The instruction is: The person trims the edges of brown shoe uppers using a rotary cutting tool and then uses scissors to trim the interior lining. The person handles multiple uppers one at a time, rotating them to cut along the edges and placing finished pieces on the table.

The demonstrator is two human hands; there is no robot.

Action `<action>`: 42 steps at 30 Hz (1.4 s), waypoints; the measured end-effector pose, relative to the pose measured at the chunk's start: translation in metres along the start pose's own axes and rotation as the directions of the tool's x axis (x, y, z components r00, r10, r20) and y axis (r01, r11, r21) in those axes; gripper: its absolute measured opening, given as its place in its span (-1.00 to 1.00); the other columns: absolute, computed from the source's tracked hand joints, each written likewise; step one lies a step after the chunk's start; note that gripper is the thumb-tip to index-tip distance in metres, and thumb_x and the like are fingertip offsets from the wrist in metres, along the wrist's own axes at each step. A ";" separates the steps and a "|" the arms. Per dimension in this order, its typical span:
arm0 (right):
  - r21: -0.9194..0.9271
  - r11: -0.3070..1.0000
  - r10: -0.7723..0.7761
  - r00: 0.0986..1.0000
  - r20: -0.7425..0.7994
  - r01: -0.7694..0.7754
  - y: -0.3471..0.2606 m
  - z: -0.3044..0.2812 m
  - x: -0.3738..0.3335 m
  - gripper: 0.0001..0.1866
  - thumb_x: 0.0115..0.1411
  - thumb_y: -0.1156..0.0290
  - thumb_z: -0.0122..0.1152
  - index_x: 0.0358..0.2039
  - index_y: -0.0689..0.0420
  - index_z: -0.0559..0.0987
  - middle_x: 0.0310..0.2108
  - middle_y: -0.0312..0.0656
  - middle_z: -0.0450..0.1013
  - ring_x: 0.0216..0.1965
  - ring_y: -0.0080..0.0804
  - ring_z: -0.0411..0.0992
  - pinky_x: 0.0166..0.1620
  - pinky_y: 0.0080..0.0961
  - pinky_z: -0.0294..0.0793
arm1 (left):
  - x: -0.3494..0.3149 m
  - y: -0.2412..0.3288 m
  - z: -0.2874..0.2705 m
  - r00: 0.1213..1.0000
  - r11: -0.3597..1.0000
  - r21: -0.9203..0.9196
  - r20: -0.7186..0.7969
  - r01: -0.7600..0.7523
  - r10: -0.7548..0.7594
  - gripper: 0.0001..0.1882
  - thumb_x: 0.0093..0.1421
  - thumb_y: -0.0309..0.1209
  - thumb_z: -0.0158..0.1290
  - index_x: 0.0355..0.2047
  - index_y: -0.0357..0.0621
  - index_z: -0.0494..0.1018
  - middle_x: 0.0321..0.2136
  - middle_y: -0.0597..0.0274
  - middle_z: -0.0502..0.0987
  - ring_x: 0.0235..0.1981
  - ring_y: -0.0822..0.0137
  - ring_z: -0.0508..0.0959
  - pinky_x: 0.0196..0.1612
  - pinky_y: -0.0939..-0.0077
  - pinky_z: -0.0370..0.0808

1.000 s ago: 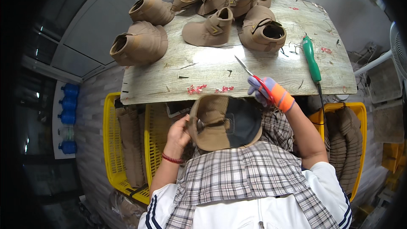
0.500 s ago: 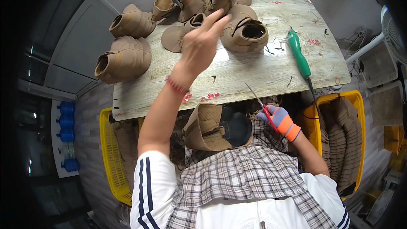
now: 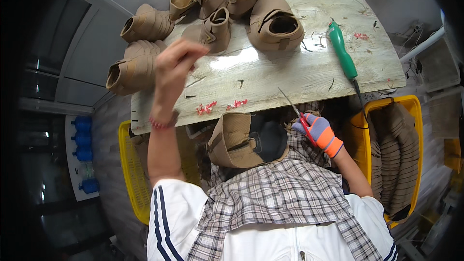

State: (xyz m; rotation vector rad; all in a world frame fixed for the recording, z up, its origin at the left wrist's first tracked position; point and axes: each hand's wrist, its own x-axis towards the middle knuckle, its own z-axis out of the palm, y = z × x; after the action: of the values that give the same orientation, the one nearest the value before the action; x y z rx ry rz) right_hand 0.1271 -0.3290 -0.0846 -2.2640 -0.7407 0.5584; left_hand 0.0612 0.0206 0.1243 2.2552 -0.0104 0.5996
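Note:
My bare left hand [image 3: 175,70], a red beaded bracelet at its wrist, hovers over the left part of the table. Its fingers are curled together and slightly blurred; whether anything small is between them I cannot make out. In my gloved right hand [image 3: 319,130], purple and orange, are red-handled scissors [image 3: 301,117], blades pointing up and left toward the table edge. On my lap lies a brown fabric bell-shaped cover [image 3: 229,140] with a dark lining, its opening facing up. Neither hand touches it.
Several similar brown covers [image 3: 278,26] stand along the table's [image 3: 290,79] far and left sides, some nested. A green corded hand tool [image 3: 342,50] lies right. Red bits [image 3: 206,108] are scattered near the front edge. Yellow baskets [image 3: 418,130] flank me, the right one full of brown covers.
My left hand has drawn back from the far covers toward me and to the left, its fingers curling in. The right hand and scissors have stayed nearly still.

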 end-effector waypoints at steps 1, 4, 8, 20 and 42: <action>-0.011 1.000 -0.017 1.000 -0.015 0.017 0.000 -0.001 0.000 -0.49 0.03 -0.14 0.31 -0.37 0.10 0.56 -0.52 0.01 0.50 -0.44 0.04 0.50 -0.41 -0.19 0.45 | -0.034 -0.013 -0.022 0.997 0.996 0.035 0.007 0.079 -0.079 -0.72 0.13 -0.75 -0.05 -0.27 -0.25 0.60 -0.46 0.28 0.49 -0.55 0.57 0.42 -0.51 0.71 0.35; -0.010 1.000 -0.017 0.998 -0.063 0.017 -0.005 -0.006 -0.006 -0.51 0.04 -0.09 0.33 -0.36 0.13 0.55 -0.52 0.03 0.49 -0.43 0.06 0.49 -0.40 -0.20 0.45 | -0.126 -0.018 -0.048 0.816 0.725 0.461 0.003 0.513 -0.579 -0.27 0.09 -0.70 -0.02 0.28 0.14 0.24 -0.39 0.03 0.53 -0.49 0.23 0.51 -0.34 0.41 0.47; 0.031 0.998 -0.051 0.998 -0.019 0.052 0.002 0.002 -0.004 -0.50 0.04 -0.06 0.35 -0.26 0.13 0.55 -0.45 0.04 0.50 -0.36 0.04 0.50 -0.33 -0.22 0.46 | -0.255 -0.050 -0.022 0.886 0.620 0.730 0.043 0.287 -0.461 -0.48 0.04 -0.61 0.10 0.07 -0.13 0.43 -0.09 -0.06 0.54 -0.07 0.03 0.54 0.00 0.29 0.46; -0.290 0.891 -0.323 0.936 0.141 0.351 -0.042 -0.009 -0.007 -0.65 0.00 0.36 0.32 -0.19 0.14 0.49 -0.27 -0.06 0.47 -0.21 -0.06 0.43 -0.16 -0.27 0.44 | -0.242 -0.086 0.109 0.768 0.183 -0.918 0.172 0.353 -0.617 -0.66 0.31 -0.39 -0.07 0.04 -0.32 0.40 -0.10 0.18 0.55 -0.14 0.42 0.56 -0.04 0.44 0.53; -0.604 0.591 -0.452 0.840 0.300 0.534 -0.069 0.028 0.028 -0.53 -0.14 0.25 0.40 -0.18 0.03 0.47 -0.28 -0.19 0.43 -0.22 -0.14 0.41 -0.17 -0.25 0.39 | -0.309 -0.105 0.119 0.647 0.107 -0.980 0.029 0.170 -0.762 -0.56 0.28 -0.30 0.09 0.11 -0.21 0.37 0.01 0.29 0.48 0.00 0.43 0.47 0.07 0.55 0.40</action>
State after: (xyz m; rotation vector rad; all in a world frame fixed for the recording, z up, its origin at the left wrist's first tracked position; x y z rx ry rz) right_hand 0.1076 -0.2564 -0.0594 -2.4730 -1.8152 0.1378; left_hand -0.1431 -0.0456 -0.1488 0.6996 0.5376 0.5412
